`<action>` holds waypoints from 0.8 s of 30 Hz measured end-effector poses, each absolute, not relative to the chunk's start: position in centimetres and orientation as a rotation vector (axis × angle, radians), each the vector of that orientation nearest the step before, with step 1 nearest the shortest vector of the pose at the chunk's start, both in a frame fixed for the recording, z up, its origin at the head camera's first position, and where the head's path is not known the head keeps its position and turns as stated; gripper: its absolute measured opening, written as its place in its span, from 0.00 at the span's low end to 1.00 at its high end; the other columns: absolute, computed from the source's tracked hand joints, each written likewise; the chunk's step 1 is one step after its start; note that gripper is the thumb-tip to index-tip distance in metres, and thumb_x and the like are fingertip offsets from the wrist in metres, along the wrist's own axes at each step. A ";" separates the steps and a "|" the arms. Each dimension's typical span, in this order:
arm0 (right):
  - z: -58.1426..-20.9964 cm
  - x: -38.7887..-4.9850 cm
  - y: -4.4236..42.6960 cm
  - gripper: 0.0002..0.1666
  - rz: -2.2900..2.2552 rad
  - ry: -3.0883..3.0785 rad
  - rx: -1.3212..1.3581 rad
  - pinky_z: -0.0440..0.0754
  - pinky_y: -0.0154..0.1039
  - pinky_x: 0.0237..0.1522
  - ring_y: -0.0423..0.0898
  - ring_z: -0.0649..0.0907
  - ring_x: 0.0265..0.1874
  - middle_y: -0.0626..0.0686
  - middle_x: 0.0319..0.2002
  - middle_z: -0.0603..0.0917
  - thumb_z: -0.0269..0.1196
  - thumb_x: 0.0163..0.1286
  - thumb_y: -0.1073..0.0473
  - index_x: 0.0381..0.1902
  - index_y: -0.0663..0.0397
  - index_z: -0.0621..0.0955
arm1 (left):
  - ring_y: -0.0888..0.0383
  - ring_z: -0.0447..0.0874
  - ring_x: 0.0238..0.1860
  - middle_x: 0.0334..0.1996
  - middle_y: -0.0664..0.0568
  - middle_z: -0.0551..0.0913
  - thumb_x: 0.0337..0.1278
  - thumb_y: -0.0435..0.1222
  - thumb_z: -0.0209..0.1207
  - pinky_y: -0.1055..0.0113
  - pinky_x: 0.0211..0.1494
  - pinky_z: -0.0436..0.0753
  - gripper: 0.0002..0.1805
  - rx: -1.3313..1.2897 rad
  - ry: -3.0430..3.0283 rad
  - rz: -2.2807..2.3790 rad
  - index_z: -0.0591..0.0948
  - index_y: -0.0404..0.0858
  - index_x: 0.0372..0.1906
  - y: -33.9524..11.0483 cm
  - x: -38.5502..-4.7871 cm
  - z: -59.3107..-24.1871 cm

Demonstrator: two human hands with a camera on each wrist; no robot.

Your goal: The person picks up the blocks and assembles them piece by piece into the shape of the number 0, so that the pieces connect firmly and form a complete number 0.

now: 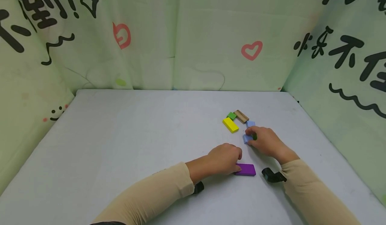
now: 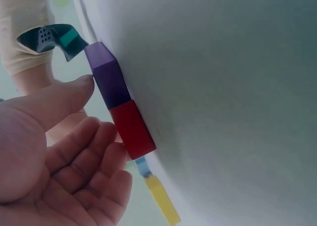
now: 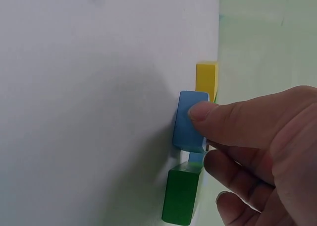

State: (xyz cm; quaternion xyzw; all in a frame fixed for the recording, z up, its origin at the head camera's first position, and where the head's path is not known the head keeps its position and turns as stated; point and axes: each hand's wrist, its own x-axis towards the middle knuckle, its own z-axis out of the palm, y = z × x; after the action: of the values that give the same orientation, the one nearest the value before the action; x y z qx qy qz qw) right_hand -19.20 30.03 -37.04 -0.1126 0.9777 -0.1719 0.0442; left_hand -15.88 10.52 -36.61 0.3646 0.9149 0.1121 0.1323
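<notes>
My right hand (image 1: 266,141) pinches a light blue block (image 1: 247,139); its thumb lies on the face of this blue block (image 3: 190,119) in the right wrist view. Right beside it stands a dark green block (image 1: 254,137), mostly hidden by the fingers in the head view. My left hand (image 1: 224,158) is low over the table, its thumb touching the edge of a purple block (image 1: 245,170). A red block (image 2: 132,129) sits end to end with the purple one, close to the loosely bent left fingers (image 2: 111,146); the head view hides it behind the hand.
Beyond the right hand, another blue block (image 1: 250,124), a brown wooden block (image 1: 241,116), a small green block (image 1: 231,116) and a yellow block (image 1: 230,125) form a curved row on the white table (image 1: 135,134). Green printed cloth (image 1: 199,51) stands around the table's back and sides.
</notes>
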 end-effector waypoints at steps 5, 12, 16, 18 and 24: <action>-37.0 -18.5 30.0 0.21 -0.515 2.984 -0.329 0.78 0.59 0.54 0.61 0.82 0.48 0.64 0.49 0.84 0.68 0.65 0.65 0.54 0.69 0.80 | 0.66 0.75 0.34 0.34 0.62 0.82 0.58 0.48 0.70 0.76 0.39 0.75 0.16 1.056 2.652 0.330 0.84 0.46 0.48 10.5 -15.8 -36.6; -36.9 -17.6 30.1 0.21 -0.522 2.985 -0.312 0.79 0.58 0.53 0.60 0.83 0.47 0.63 0.47 0.85 0.69 0.64 0.65 0.53 0.70 0.80 | 0.65 0.75 0.35 0.35 0.62 0.83 0.59 0.48 0.70 0.76 0.39 0.76 0.16 1.056 2.652 0.328 0.84 0.46 0.49 10.5 -15.8 -36.6; -36.9 -17.1 30.2 0.21 -0.516 2.972 -0.292 0.78 0.58 0.54 0.61 0.82 0.49 0.63 0.47 0.85 0.69 0.64 0.65 0.53 0.70 0.80 | 0.66 0.75 0.35 0.36 0.62 0.83 0.59 0.48 0.69 0.76 0.39 0.76 0.16 1.065 2.651 0.324 0.84 0.46 0.49 10.5 -15.8 -36.6; -36.9 -16.8 30.2 0.21 -0.512 2.976 -0.297 0.78 0.58 0.54 0.61 0.82 0.49 0.63 0.47 0.85 0.69 0.64 0.65 0.53 0.70 0.80 | 0.66 0.75 0.36 0.36 0.62 0.83 0.59 0.48 0.69 0.76 0.40 0.76 0.16 1.065 2.653 0.325 0.84 0.46 0.49 10.5 -15.8 -36.6; -36.8 -16.1 30.3 0.21 -0.504 2.989 -0.304 0.77 0.59 0.54 0.62 0.82 0.50 0.63 0.47 0.85 0.69 0.63 0.65 0.52 0.70 0.80 | 0.66 0.76 0.36 0.37 0.62 0.83 0.59 0.47 0.70 0.76 0.40 0.76 0.17 1.053 2.657 0.336 0.84 0.46 0.49 10.5 -15.8 -36.7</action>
State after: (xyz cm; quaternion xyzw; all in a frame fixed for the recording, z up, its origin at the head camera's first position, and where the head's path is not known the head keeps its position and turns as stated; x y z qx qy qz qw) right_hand -16.11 30.32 -36.79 -0.0996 0.9801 -0.1652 0.0476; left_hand -15.78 10.53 -36.66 0.3629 0.9152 0.1157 0.1314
